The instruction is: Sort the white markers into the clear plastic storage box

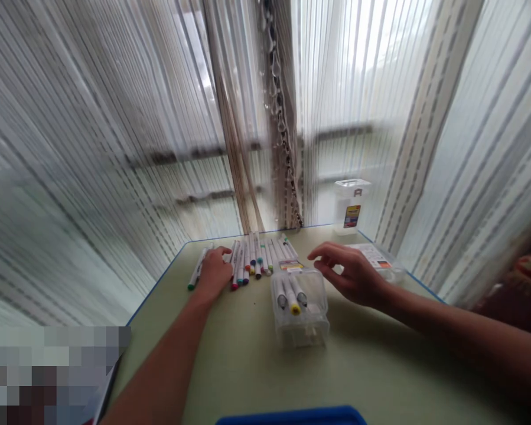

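Note:
My left hand (215, 273) is over the left end of a row of white markers (253, 257), its thumb and index finger a little apart. Its other fingers are mostly hidden, and I make out no marker in its grip. Just left of it lies a green-capped marker (197, 270). Bent but spread, the fingers of my right hand (351, 273) hold nothing, in the air right of a clear plastic box (300, 333). In that box lie several markers, one with a yellow end (294, 308) and two with grey ends.
A clear lidded container (347, 206) with a coloured label stands at the far right corner. Behind my right hand lies another clear plastic case (391, 268). A blue edge (292, 416) shows at the near side of the green table (243, 366). String curtains (256, 118) hang behind.

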A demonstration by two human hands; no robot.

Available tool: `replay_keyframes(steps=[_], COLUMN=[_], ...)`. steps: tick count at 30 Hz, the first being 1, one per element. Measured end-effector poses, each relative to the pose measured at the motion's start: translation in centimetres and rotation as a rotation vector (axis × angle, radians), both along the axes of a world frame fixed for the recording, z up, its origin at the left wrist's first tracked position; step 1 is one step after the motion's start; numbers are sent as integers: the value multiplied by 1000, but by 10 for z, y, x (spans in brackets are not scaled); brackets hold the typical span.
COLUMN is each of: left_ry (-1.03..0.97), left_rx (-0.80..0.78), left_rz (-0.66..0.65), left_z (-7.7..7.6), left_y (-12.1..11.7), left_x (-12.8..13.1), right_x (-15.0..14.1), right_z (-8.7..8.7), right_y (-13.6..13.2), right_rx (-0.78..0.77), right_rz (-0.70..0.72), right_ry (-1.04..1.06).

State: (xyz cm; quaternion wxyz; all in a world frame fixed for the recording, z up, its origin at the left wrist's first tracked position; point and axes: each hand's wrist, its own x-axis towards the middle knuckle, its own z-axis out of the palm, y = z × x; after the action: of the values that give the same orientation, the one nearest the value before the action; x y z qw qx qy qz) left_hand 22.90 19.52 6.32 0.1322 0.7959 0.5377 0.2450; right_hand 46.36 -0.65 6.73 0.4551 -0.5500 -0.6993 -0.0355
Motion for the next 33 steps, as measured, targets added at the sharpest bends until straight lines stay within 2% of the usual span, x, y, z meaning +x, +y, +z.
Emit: replay_keyframes(steps=[7, 16, 22, 26, 29, 33], left_ry=[8, -100, -200, -167, -92, 11], left_rx=[-20, 75, 148, 118, 39, -59], left_rz=[19, 73, 161, 256, 324, 341], left_z=[3, -2, 20, 32, 28, 16], left_y=[-3, 4, 20, 35, 45, 50], left_x=[5, -1, -25, -51, -64, -67], right_x=[2, 6, 8, 8, 7, 6], right_z=[4, -1, 0, 0, 1, 1], right_y=[-3, -3, -5, -5, -4, -5], right_rx=[-4, -20, -31, -33, -44, -45], right_rz=[16, 21, 5, -6, -6, -12], right_ry=[-5, -84, -82, -68, -54, -37])
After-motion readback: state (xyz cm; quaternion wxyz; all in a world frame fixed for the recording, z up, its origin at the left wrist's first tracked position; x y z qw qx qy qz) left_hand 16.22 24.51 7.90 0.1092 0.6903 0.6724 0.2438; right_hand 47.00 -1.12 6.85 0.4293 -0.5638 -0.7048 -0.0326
